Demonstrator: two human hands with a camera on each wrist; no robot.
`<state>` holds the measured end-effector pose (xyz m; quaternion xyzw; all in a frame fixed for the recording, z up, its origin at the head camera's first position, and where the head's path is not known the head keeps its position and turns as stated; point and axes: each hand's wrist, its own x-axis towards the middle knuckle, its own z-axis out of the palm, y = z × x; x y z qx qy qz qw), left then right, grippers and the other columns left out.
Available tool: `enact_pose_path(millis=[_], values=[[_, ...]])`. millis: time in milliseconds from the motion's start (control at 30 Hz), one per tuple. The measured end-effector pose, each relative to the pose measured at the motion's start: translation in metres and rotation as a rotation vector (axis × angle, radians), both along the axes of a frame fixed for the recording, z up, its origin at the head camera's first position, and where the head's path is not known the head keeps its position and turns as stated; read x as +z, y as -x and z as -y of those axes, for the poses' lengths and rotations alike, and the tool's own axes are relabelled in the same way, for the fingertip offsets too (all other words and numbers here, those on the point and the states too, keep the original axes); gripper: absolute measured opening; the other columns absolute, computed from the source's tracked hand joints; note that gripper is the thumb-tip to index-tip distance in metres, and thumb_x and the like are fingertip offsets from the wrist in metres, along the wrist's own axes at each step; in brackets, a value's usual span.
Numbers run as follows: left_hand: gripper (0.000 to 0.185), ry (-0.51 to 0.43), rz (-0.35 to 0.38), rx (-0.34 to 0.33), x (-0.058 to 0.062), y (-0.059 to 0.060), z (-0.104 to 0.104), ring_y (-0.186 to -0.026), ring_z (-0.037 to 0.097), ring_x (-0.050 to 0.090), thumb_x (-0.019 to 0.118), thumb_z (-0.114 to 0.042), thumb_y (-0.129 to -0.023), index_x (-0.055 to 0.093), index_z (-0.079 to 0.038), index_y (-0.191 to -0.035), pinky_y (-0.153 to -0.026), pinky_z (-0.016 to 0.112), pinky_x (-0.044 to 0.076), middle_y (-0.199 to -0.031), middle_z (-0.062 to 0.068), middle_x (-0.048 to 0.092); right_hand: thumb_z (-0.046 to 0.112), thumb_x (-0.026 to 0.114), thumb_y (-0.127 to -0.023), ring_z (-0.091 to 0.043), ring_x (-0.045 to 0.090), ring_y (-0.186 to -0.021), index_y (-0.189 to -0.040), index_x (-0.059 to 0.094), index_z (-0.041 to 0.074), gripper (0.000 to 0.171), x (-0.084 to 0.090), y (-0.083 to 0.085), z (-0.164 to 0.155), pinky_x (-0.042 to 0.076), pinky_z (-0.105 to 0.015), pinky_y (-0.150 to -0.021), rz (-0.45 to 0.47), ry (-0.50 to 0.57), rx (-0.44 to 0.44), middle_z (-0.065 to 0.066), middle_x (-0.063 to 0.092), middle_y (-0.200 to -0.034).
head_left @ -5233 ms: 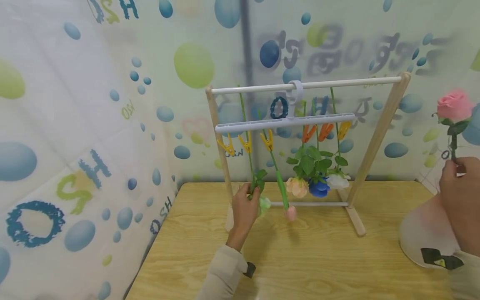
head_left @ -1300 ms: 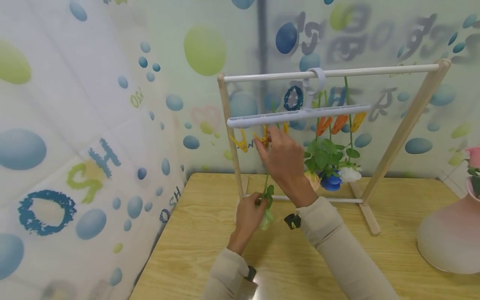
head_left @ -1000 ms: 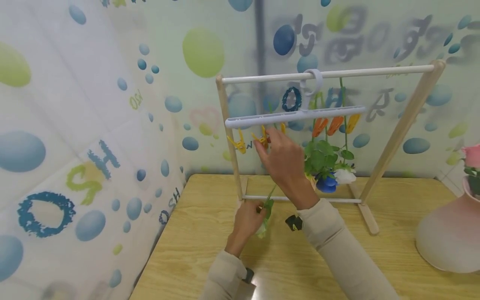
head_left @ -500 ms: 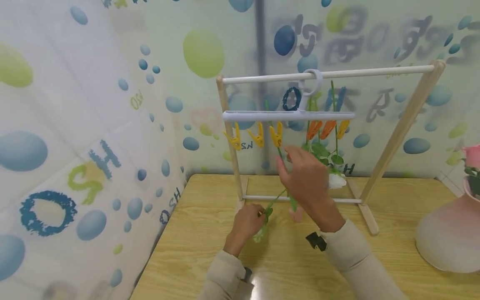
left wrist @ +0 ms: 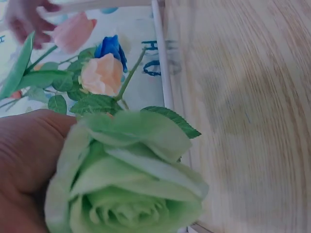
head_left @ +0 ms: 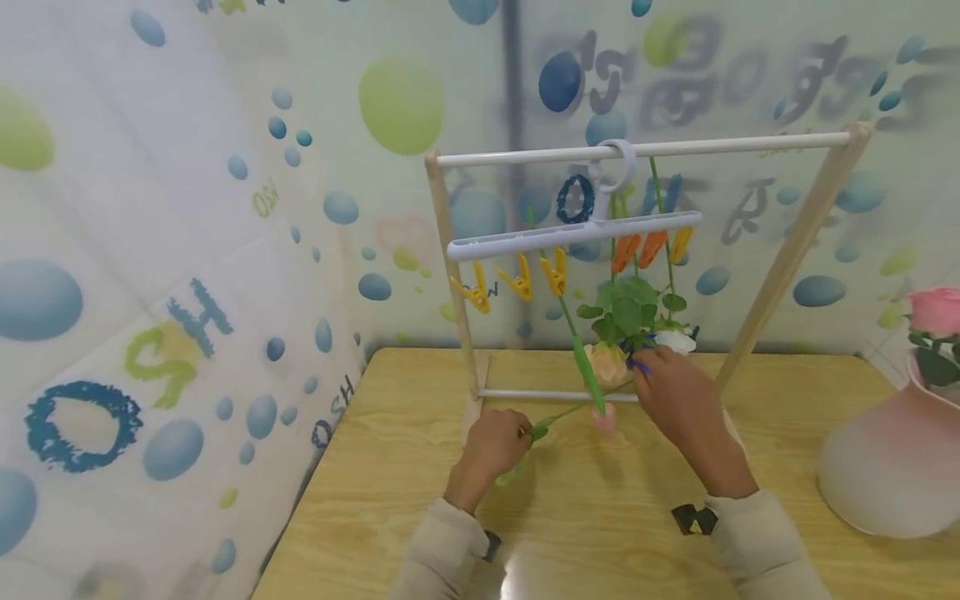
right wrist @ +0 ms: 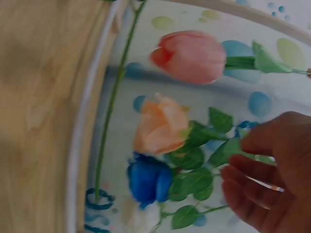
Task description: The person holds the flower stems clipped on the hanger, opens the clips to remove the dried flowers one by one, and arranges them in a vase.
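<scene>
A white-and-pink vase (head_left: 892, 475) stands toward the desk's (head_left: 585, 533) right edge, a pink rose (head_left: 937, 312) upright in its mouth. In the oldest frame the right hand (head_left: 678, 396) gripped that rose below its bloom; now it is let go. The pale green rose (left wrist: 131, 179) has changed too: its stem then rose to the second yellow clip (head_left: 522, 279) from the left, and now slants low over the desk, in front of the wooden stand (head_left: 780, 250) near the far edge. That clip hangs without a stem.

The left hand (head_left: 495, 442) pinches the green rose's stem right behind the head — bloom toward the desk's near edge, free stem end toward the right. The right hand has moved off the clips; its thumb and fingers are apart, loosely bent, holding nothing, close by the peach rose (right wrist: 161, 128) and blue rose (right wrist: 148, 179) — whether it brushes their leaves, I cannot tell. A pink tulip (right wrist: 192, 56) hangs head-down from the third yellow clip (head_left: 555, 273).
</scene>
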<state>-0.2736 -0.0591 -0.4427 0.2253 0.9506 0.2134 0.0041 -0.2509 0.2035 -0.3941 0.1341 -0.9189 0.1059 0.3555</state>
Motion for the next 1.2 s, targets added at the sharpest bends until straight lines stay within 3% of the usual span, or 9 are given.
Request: enact_pose_path(millis=[100,167,333,533,767,833,967,1067,1200], values=[[0.015,0.045,-0.028,-0.019,0.003,-0.003,-0.001,-0.07,0.012,0.068,0.068,-0.015,-0.093,0.078,-0.009,-0.102,-0.057,0.024,0.053,-0.092,0.003,0.076,0.006,0.07,-0.087,-0.03,0.066,-0.079,-0.108,0.071,0.0,0.021,-0.013,-0.001,-0.005,0.054,-0.042,-0.064,0.218,-0.101,0.055,-0.017,0.068,-0.097],[0.015,0.071,-0.045,-0.033,0.005,-0.005,-0.002,-0.077,0.014,0.07,0.068,-0.015,-0.093,0.078,-0.01,-0.103,-0.062,0.026,0.055,-0.096,0.002,0.076,0.008,0.074,-0.086,-0.027,0.064,-0.078,-0.111,0.07,0.002,0.027,-0.022,-0.001,-0.005,0.053,-0.039,-0.063,0.341,-0.128,0.112,-0.015,0.065,-0.098],[0.011,0.118,-0.097,-0.076,0.007,-0.009,-0.005,-0.079,0.014,0.071,0.07,-0.017,-0.092,0.079,-0.014,-0.098,-0.068,0.03,0.057,-0.091,-0.002,0.076,0.009,0.081,-0.08,-0.021,0.063,-0.078,-0.117,0.07,0.009,0.038,-0.042,-0.002,-0.001,0.051,-0.034,-0.062,0.506,-0.146,0.251,-0.008,0.062,-0.097],[0.012,0.143,-0.117,-0.096,0.009,-0.01,-0.009,-0.081,0.012,0.071,0.07,-0.019,-0.092,0.079,-0.018,-0.098,-0.078,0.036,0.057,-0.091,-0.006,0.076,0.006,0.08,-0.08,-0.021,0.067,-0.083,-0.102,0.075,0.015,0.024,-0.054,-0.005,0.001,0.055,-0.036,-0.069,0.503,-0.11,0.323,-0.001,0.067,-0.091],[0.011,0.139,-0.108,-0.122,0.011,-0.012,-0.009,-0.085,0.013,0.071,0.071,-0.019,-0.091,0.079,-0.019,-0.099,-0.08,0.037,0.055,-0.093,-0.007,0.076,0.008,0.078,-0.082,-0.014,0.064,-0.072,-0.086,0.074,0.014,0.008,-0.053,-0.009,0.001,0.052,-0.03,-0.062,0.529,-0.123,0.335,0.004,0.066,-0.08],[0.012,0.136,-0.083,-0.135,0.012,-0.013,-0.008,-0.084,0.012,0.07,0.071,-0.02,-0.091,0.079,-0.018,-0.1,-0.077,0.033,0.055,-0.093,-0.007,0.076,0.008,0.077,-0.082,-0.009,0.061,-0.067,-0.077,0.069,0.016,0.012,-0.052,-0.01,0.001,0.05,-0.028,-0.06,0.536,-0.123,0.344,0.006,0.065,-0.076],[0.015,0.104,0.031,-0.188,0.014,-0.013,-0.006,-0.079,0.007,0.067,0.071,-0.023,-0.091,0.077,-0.015,-0.102,-0.069,0.024,0.052,-0.09,-0.006,0.074,0.004,0.071,-0.083,-0.002,0.041,-0.06,-0.065,0.056,0.019,0.028,-0.05,-0.014,-0.003,0.036,-0.023,-0.055,0.554,-0.113,0.372,0.011,0.049,-0.067],[0.019,0.057,0.116,-0.23,0.015,-0.011,-0.002,-0.084,0.009,0.066,0.069,-0.025,-0.093,0.076,-0.012,-0.105,-0.073,0.024,0.052,-0.095,-0.004,0.074,0.002,0.068,-0.082,-0.002,0.032,-0.061,-0.062,0.051,0.02,0.032,-0.047,-0.017,-0.009,0.031,-0.022,-0.055,0.558,-0.11,0.396,0.012,0.042,-0.065],[0.028,-0.068,0.144,-0.243,0.016,-0.006,0.004,-0.098,0.017,0.067,0.06,-0.028,-0.099,0.072,-0.008,-0.115,-0.083,0.031,0.054,-0.108,0.003,0.072,0.001,0.07,-0.082,0.0,0.033,-0.062,-0.063,0.05,0.021,0.034,-0.041,-0.022,-0.019,0.033,-0.021,-0.057,0.552,-0.115,0.421,0.014,0.042,-0.066]])
